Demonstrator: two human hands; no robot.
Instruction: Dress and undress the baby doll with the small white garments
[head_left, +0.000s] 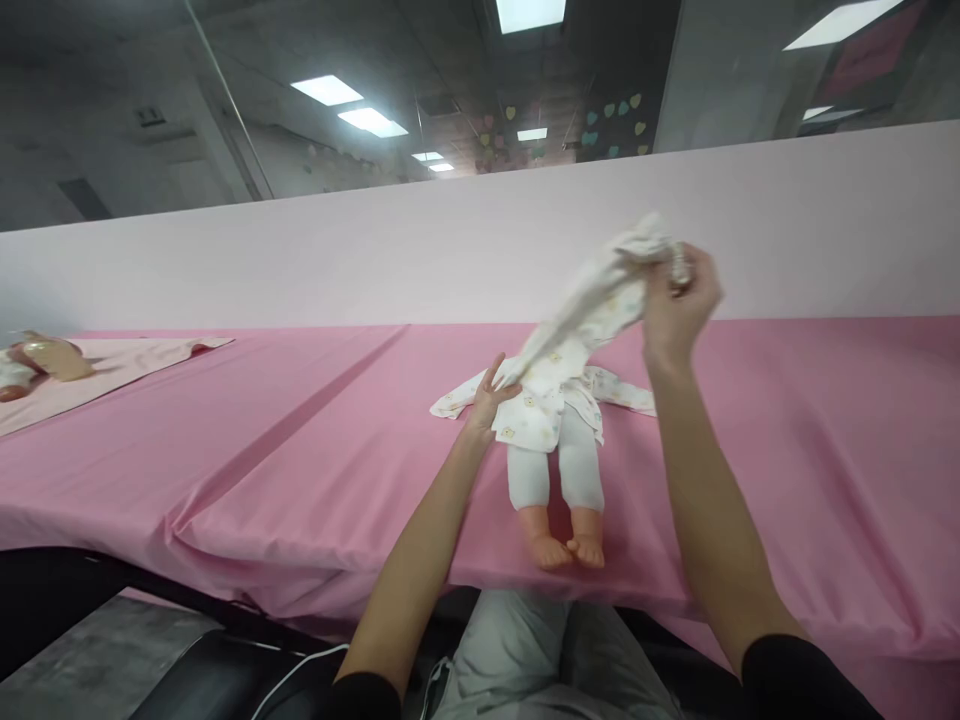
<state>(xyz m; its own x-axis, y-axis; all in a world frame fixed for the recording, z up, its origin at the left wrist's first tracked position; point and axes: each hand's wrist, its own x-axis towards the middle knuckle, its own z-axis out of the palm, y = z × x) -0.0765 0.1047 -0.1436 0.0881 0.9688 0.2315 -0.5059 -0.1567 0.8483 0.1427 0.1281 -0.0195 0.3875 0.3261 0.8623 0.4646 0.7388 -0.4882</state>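
A baby doll (pixel 559 470) lies on its back on the pink table cover (pixel 300 430), bare feet toward me, in white leggings and a white patterned top. My right hand (pixel 679 300) is raised above the doll, closed on the bunched upper end of the white patterned garment (pixel 600 290), pulling it up and to the right. My left hand (pixel 491 395) rests at the doll's left side, fingers closed on the lower edge of the same garment. The doll's head is hidden under the lifted cloth.
Another doll (pixel 41 360) lies on a pale pink cloth (pixel 112 370) at the far left. A pale pink partition wall (pixel 375 260) runs along the back of the table. My lap and a black chair (pixel 225 680) sit below the table's front edge.
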